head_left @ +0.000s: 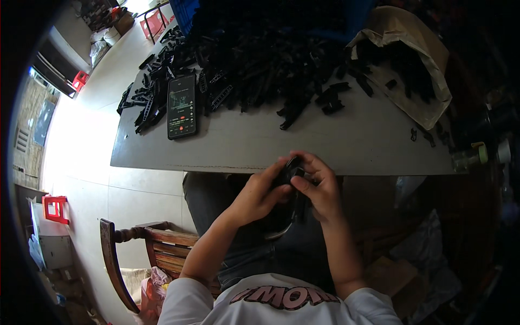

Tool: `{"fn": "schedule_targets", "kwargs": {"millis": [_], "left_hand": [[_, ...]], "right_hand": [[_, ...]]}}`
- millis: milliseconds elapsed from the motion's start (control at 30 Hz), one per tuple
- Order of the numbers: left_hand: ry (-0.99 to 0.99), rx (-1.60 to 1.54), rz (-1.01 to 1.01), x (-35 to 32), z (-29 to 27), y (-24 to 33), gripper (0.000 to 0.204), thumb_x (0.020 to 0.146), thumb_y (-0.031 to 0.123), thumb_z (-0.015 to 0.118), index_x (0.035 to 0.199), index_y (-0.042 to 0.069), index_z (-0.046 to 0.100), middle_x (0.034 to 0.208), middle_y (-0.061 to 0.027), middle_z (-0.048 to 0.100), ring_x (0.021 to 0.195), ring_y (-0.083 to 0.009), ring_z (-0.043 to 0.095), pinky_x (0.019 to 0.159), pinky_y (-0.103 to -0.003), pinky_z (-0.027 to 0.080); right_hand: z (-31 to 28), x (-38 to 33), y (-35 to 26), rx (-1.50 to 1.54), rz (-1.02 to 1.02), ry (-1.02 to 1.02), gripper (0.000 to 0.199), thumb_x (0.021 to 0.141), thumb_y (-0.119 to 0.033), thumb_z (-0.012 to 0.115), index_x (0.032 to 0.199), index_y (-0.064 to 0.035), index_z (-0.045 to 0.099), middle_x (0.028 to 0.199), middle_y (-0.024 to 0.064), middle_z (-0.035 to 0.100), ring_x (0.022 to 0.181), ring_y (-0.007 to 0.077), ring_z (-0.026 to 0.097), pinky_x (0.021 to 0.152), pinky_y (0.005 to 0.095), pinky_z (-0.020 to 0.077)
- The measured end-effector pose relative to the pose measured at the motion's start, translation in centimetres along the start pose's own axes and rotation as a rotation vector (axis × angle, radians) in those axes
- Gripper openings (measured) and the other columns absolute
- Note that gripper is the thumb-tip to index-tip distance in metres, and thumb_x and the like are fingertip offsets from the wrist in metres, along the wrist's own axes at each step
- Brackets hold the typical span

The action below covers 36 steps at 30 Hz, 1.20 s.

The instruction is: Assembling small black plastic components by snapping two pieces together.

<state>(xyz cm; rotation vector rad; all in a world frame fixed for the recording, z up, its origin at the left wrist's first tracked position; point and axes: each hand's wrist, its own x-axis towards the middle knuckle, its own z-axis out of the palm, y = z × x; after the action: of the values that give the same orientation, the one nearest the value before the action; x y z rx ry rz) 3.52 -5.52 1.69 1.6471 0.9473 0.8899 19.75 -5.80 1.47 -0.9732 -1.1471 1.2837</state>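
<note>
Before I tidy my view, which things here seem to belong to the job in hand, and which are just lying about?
Likely the job:
black piece, held in left hand and right hand
heap of similar black parts on the table
paper bag with black pieces inside

Likely just lying about:
lit phone
red stool on the floor

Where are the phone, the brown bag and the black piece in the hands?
Phone (182, 105), head view: middle of its lit screen.
Brown bag (403, 27), head view: its wall above the opening.
Black piece (295, 171), head view: its exposed upper part.
</note>
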Motion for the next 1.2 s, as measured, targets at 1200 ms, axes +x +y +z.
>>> {"fn": "schedule_targets", "kwargs": {"millis": [1200], "left_hand": [[0.216,-0.453,-0.166,6.3,1.0,-2.4,0.022,0.091,0.022,0.052,0.093,0.000,0.054,0.078,-0.0005,0.057,0.072,-0.0088,0.052,0.067,-0.024,0.041]], "right_hand": [[-2.1,4.4,-0.1,0.228,0.122,-0.007,0.051,0.071,-0.015,0.061,0.119,-0.0055,0.047,0.097,0.0029,0.053,0.063,0.0060,0.049,0.048,0.0178,0.0380]]}}
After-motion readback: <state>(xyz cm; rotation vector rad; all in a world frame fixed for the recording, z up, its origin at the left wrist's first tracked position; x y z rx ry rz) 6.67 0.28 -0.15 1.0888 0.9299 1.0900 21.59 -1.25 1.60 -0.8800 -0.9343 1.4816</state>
